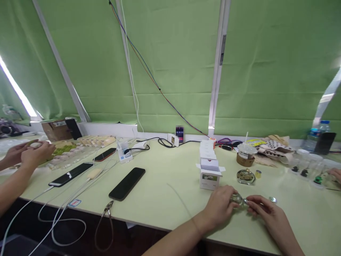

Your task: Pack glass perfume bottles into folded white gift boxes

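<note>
At the front right of the table, my left hand [220,208] is closed around a small clear glass bottle [236,199], which lies tilted sideways with its narrow end to the right. The fingers of my right hand [266,209] pinch the silvery tip at that end; exactly what they grip is partly hidden. A small shiny disc [272,200] lies just beyond my right hand. Behind my left hand stands an open white box [209,180], its flaps spread. Farther back are a round glass dish [245,176] with brownish contents and a small yellow-gold piece [258,174].
More white boxes [207,149] line up behind the open one. A lidded cup [246,151], clear containers [317,170] and another person's hand [336,174] are at right. Phones [127,184], cables and pliers [108,209] lie left, near another person's hands [34,153].
</note>
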The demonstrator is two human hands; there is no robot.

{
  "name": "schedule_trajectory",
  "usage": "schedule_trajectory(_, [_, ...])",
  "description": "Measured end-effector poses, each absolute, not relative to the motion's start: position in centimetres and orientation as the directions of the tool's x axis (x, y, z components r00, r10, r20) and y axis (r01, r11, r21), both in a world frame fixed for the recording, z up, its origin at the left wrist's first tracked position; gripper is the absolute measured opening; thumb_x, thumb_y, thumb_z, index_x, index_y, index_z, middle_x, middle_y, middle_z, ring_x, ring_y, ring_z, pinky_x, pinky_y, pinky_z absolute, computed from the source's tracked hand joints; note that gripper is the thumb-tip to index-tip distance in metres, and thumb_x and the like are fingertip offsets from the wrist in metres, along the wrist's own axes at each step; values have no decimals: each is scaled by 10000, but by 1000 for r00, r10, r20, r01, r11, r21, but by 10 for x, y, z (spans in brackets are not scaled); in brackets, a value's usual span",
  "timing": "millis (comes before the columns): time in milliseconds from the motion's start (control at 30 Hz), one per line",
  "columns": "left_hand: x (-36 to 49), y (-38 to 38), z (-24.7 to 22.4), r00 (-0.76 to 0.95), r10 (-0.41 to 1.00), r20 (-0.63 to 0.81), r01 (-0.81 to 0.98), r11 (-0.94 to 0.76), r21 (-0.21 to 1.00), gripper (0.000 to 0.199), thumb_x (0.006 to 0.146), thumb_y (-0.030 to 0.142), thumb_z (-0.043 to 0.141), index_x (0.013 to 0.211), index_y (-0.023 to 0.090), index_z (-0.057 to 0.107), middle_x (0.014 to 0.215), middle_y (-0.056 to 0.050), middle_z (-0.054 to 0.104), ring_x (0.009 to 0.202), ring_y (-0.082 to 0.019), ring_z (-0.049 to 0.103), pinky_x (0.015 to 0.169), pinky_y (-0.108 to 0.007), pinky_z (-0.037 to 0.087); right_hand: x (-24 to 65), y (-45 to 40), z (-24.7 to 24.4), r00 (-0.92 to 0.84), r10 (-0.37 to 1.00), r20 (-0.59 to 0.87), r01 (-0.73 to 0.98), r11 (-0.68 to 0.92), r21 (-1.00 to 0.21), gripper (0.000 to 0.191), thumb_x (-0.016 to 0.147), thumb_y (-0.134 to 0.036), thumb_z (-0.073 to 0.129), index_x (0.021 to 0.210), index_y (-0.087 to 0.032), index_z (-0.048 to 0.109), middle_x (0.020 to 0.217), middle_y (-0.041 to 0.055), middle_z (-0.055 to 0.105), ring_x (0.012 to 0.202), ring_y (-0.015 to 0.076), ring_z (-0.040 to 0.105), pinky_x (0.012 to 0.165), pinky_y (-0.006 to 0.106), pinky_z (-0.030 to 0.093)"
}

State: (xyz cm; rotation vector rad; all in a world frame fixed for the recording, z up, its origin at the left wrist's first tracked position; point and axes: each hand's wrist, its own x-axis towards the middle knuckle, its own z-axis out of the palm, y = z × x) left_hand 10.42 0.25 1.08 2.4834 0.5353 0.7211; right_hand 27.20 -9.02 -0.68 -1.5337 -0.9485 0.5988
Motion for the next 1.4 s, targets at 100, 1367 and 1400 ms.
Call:
schedule_trajectory(100, [104, -1, 14, 793, 491, 360, 240, -796, 556, 209, 867, 210, 541, 1075, 208, 517, 1012, -39, 602, 941, -197, 545, 824, -278, 413, 272, -96, -9, 557, 821, 124, 259, -30, -965, 332, 577, -484, 719, 777, -219, 727, 731, 44, 758, 694, 243, 709, 608, 243, 564])
schedule_trajectory(1367, [98, -3, 8, 804, 431, 409, 256, -873, 416, 237, 845, 82, 466, 1057, 188, 462, 1029, -60, 548, 941, -216, 490, 828, -305, 397, 267, -91, -4, 362, 918, 159, 247, 70, -967, 379, 738, -540, 627, 750, -163, 659, 526, 8, 609, 464, 139, 548, 465, 244, 458])
schedule_trajectory(1400, [98, -3, 8, 802, 431, 414, 254, -873, 416, 233, 848, 86, 469, 1057, 188, 461, 1030, -58, 550, 940, -213, 493, 828, -302, 398, 267, -91, -4, 361, 919, 157, 258, 64, -964, 385, 741, -547, 622, 746, -163, 656, 521, 4, 603, 458, 135, 539, 461, 240, 450])
